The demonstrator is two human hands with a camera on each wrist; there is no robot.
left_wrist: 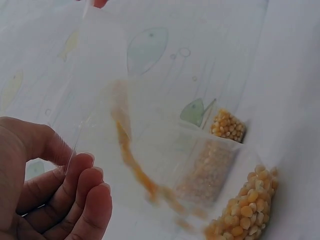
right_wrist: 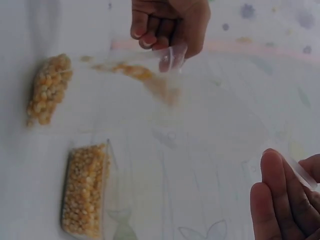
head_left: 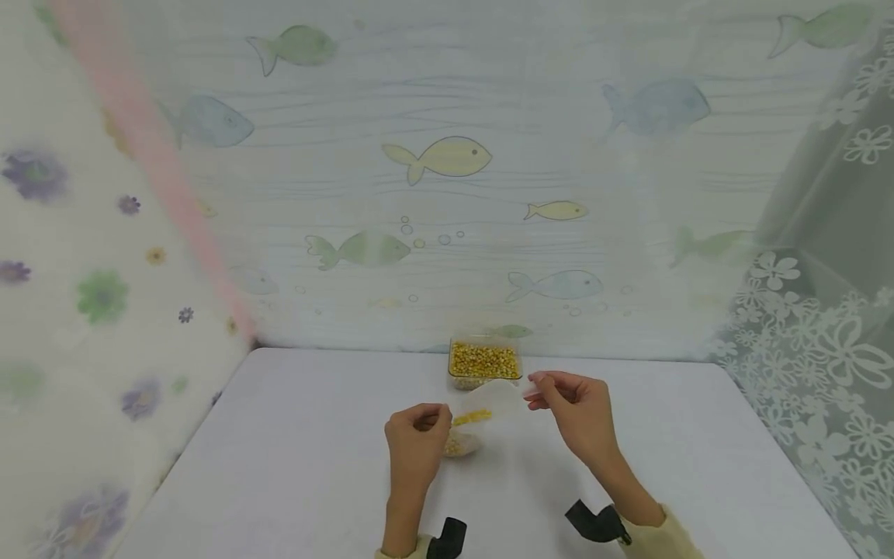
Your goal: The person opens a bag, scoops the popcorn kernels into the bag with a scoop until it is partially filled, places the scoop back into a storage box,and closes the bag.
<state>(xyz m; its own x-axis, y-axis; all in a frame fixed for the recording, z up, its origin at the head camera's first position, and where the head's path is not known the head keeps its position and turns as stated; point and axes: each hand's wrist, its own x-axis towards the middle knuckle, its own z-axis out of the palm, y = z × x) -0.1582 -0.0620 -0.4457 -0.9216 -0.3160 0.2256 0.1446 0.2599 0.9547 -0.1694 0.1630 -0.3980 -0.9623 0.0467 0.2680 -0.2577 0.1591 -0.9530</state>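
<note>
A clear plastic bag (head_left: 497, 401) hangs stretched between both hands, a yellow marking (head_left: 472, 417) across its side. Corn kernels (left_wrist: 246, 210) fill its bottom end, which sits low near the table. My left hand (head_left: 417, 441) pinches one upper edge of the bag between thumb and fingers. At the opposite upper edge, my right hand (head_left: 585, 410) pinches the plastic, raised a little higher than the left. In the right wrist view a strip of the film (right_wrist: 300, 175) shows between the right thumb and fingers.
Behind the bag stands a clear rectangular container (head_left: 485, 362) holding many corn kernels, close to the back edge of the white table (head_left: 314, 435). A curtain with fish drawings (head_left: 454, 155) hangs directly behind. Flowered sheets flank both sides.
</note>
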